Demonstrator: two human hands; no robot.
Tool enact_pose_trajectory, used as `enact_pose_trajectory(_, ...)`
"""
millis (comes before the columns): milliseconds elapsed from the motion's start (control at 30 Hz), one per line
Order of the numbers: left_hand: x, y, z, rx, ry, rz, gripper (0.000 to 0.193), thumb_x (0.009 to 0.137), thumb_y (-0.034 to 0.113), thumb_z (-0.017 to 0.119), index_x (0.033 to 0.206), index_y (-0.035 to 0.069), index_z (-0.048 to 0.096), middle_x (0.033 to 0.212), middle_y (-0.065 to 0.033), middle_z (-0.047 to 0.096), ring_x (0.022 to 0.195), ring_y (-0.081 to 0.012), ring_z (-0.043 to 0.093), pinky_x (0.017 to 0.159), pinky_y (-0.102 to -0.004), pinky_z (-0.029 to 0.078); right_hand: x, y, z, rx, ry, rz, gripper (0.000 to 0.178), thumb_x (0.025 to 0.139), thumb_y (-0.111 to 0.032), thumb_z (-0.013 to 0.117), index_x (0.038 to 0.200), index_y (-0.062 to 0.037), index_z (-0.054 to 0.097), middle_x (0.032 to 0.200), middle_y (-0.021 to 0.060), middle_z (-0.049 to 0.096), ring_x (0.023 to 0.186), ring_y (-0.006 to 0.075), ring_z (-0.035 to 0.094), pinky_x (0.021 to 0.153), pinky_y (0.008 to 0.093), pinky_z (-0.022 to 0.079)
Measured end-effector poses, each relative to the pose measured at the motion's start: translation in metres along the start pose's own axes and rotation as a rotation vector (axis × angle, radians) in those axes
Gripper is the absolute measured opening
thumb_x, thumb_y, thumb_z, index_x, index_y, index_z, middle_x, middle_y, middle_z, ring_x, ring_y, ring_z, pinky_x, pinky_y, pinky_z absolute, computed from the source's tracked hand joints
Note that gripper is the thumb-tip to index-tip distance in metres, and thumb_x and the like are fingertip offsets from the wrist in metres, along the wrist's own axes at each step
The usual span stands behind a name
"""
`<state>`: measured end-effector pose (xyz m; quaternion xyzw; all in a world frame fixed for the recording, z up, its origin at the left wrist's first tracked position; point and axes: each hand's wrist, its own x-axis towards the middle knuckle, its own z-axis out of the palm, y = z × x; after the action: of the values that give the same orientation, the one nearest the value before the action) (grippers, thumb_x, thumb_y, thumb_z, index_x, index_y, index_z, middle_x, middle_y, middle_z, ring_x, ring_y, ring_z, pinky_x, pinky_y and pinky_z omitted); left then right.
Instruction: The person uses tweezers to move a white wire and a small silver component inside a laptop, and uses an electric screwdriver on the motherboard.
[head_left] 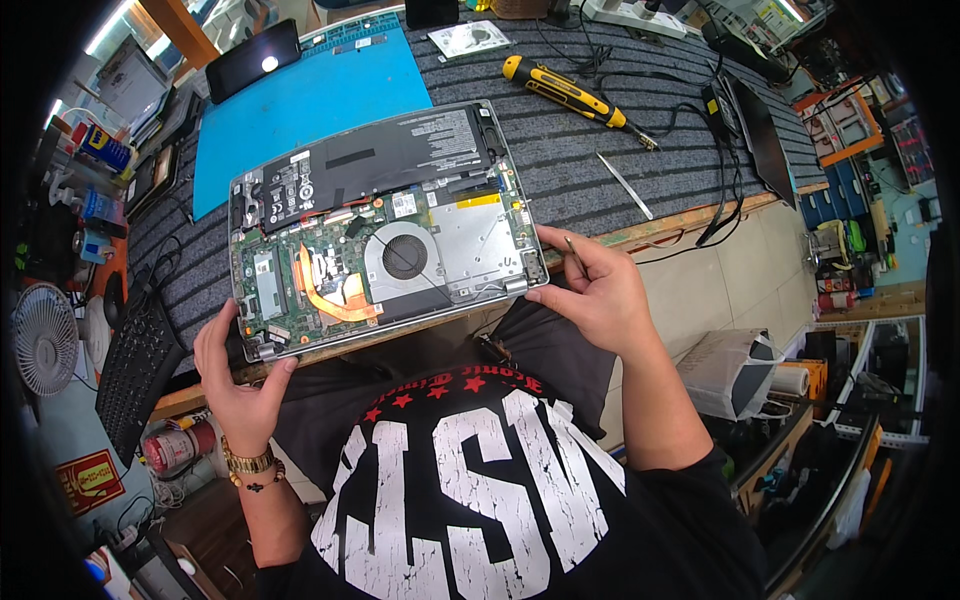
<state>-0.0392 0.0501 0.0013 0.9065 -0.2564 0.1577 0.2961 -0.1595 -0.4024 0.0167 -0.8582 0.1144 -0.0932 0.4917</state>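
Observation:
An opened laptop (480, 240) lies with its insides showing, tilted slightly at the table's near edge. Across its far half runs a black battery (375, 160); nearer me are a round cooling fan (404, 258), a copper heat pipe (335, 301) and green circuit board. My left hand (238, 385) grips the near left corner, thumb along the front edge and fingers at the side. At the near right corner, my right hand (598, 298) pinches the laptop between thumb and fingers. A thin metal tool (576, 256), its kind unclear, also sticks out from those right fingers.
Beyond the laptop lies a blue work mat (300, 120) with a phone (253, 62) propped on it. To the right are a yellow-black screwdriver (570, 92), a thin metal strip (625, 187) and black cables (715, 180). A keyboard (135, 365) and white fan (45, 338) stand left.

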Motion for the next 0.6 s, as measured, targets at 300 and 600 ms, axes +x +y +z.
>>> enact_pose_trajectory(300, -0.0005, 0.0000, 0.0002, -0.002, 0.001, -0.004, 0.087, 0.085, 0.029, 0.095, 0.159, -0.002, 0.060, 0.150, -0.0181, 0.065, 0.140, -0.0339, 0.060, 0.122, -0.0461, 0.044, -0.0002, -0.0006, 0.0006, -0.003, 0.002, 0.000, 0.075, 0.079, -0.010, 0.098, 0.151, -0.0099, 0.075, 0.072, -0.0058, 0.036, 0.066, 0.0066, 0.040, 0.062, 0.0276, 0.039)
enact_pose_trajectory(600, 0.0017, 0.0046, 0.0018, -0.019, 0.034, -0.002, 0.089, 0.079, 0.027, 0.098, 0.155, -0.003, 0.063, 0.147, -0.0182, 0.068, 0.137, -0.0371, 0.060, 0.121, -0.0479, 0.043, 0.0005, -0.0006, 0.0000, -0.015, -0.004, -0.006, 0.075, 0.079, -0.010, 0.098, 0.151, -0.0104, 0.076, 0.072, -0.0061, 0.036, 0.066, 0.0068, 0.039, 0.061, 0.0281, 0.038)
